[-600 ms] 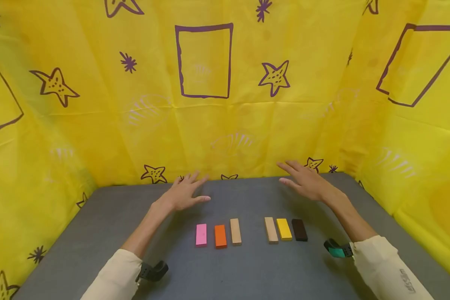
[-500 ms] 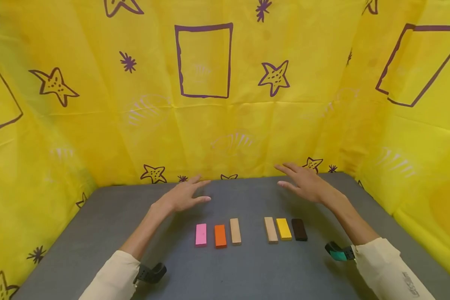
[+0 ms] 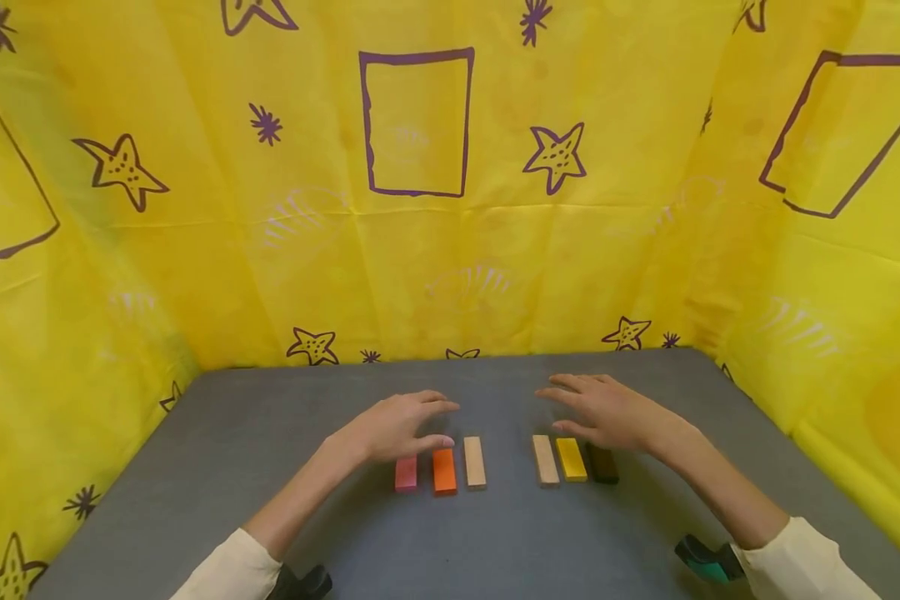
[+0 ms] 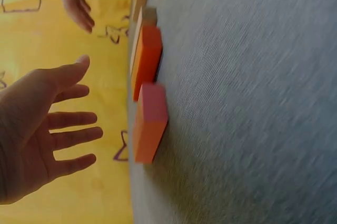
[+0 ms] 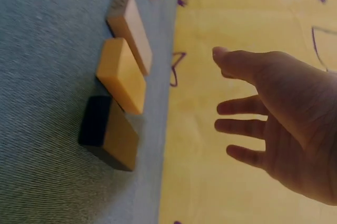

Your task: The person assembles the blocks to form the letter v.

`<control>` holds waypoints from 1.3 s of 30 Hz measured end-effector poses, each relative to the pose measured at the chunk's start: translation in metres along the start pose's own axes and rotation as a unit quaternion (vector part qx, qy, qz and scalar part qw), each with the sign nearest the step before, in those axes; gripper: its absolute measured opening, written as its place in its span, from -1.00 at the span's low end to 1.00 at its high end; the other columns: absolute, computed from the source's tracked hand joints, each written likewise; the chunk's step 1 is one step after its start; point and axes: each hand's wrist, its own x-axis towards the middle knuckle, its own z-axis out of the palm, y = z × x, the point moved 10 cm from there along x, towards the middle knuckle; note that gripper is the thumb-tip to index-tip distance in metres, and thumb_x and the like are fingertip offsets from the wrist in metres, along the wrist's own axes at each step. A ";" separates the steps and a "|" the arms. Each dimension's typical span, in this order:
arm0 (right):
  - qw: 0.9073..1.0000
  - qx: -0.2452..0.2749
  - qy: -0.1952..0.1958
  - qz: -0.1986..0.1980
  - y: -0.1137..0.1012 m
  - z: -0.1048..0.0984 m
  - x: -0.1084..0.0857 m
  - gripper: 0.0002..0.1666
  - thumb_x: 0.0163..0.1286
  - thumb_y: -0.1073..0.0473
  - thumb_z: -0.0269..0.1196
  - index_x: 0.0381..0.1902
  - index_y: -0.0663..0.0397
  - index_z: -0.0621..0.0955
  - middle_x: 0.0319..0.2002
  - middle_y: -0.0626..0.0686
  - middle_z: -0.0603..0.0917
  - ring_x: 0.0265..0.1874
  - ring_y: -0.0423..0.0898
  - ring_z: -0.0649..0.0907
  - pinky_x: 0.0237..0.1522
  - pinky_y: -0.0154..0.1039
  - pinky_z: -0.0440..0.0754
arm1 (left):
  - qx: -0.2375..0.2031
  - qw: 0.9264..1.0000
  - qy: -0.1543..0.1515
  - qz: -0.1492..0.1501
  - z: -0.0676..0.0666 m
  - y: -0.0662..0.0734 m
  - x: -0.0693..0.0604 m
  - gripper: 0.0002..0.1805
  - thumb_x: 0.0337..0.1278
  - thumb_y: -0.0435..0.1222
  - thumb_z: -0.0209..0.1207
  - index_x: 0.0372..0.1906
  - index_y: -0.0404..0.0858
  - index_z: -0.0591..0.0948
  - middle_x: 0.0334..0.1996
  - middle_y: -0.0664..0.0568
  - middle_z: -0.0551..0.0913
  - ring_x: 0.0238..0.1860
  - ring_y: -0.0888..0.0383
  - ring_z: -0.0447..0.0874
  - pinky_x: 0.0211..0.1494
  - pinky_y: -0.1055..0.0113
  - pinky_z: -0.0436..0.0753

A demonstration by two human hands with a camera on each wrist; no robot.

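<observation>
Two groups of small wooden blocks lie on the grey table. On the left are a pink block (image 3: 406,474), an orange block (image 3: 444,472) and a plain wood block (image 3: 475,462). To the right lie a second plain wood block (image 3: 545,461), a yellow block (image 3: 572,460) and a dark brown block (image 3: 604,467). My left hand (image 3: 397,427) hovers over the pink and orange blocks, partly covering the pink one in the head view. Above the yellow and brown blocks is my right hand (image 3: 611,412). Both wrist views show spread fingers, holding nothing and apart from the blocks.
A grey cloth covers the table (image 3: 480,542). Yellow fabric (image 3: 412,250) with dark star drawings walls off the back and both sides. A black strap (image 3: 300,582) hangs under the left wrist, and another strap (image 3: 708,560) under the right.
Both hands have come down and back toward the body, from beyond the blocks to above them. The left hand has also shifted right. The blocks stay in place.
</observation>
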 end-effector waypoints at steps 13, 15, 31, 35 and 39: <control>0.995 0.013 -0.085 -0.055 -0.031 0.035 -0.008 -0.30 0.44 -0.15 0.35 0.46 -0.10 0.51 0.45 0.20 0.53 0.39 0.23 0.57 0.38 0.33 0.47 | 0.036 0.999 -0.021 0.031 0.021 0.036 0.004 -0.26 0.40 0.16 0.22 0.54 -0.09 0.44 0.56 -0.16 0.38 0.49 -0.13 0.48 0.47 -0.13 0.53; 0.994 0.017 -0.088 -0.060 -0.033 0.036 -0.009 -0.27 0.41 -0.17 0.38 0.46 -0.12 0.51 0.44 0.19 0.53 0.39 0.22 0.56 0.38 0.32 0.47 | 0.042 0.998 -0.029 0.023 0.026 0.036 0.006 -0.22 0.38 0.20 0.22 0.56 -0.06 0.42 0.57 -0.13 0.38 0.50 -0.10 0.49 0.48 -0.11 0.52; 0.989 0.039 -0.117 -0.079 -0.036 0.043 0.000 -0.21 0.30 -0.16 0.49 0.43 -0.19 0.53 0.42 0.15 0.52 0.34 0.17 0.59 0.32 0.26 0.57 | 0.056 0.997 -0.043 0.038 0.041 0.046 0.019 -0.27 0.25 0.20 0.34 0.45 0.02 0.55 0.36 0.06 0.61 0.35 0.06 0.62 0.42 -0.02 0.56; 0.989 0.042 -0.116 -0.084 -0.036 0.045 0.000 -0.23 0.29 -0.14 0.50 0.42 -0.20 0.54 0.40 0.12 0.53 0.31 0.14 0.60 0.30 0.25 0.59 | 0.054 0.997 -0.045 0.034 0.042 0.046 0.019 -0.29 0.25 0.17 0.36 0.45 0.03 0.55 0.34 0.06 0.63 0.34 0.07 0.62 0.43 -0.03 0.55; 0.988 0.047 -0.117 -0.086 -0.036 0.047 -0.001 -0.25 0.30 -0.09 0.49 0.41 -0.20 0.54 0.40 0.12 0.54 0.32 0.14 0.60 0.30 0.26 0.59 | 0.055 0.997 -0.043 0.040 0.043 0.046 0.020 -0.29 0.25 0.13 0.38 0.45 0.03 0.54 0.33 0.06 0.65 0.32 0.07 0.63 0.42 -0.01 0.56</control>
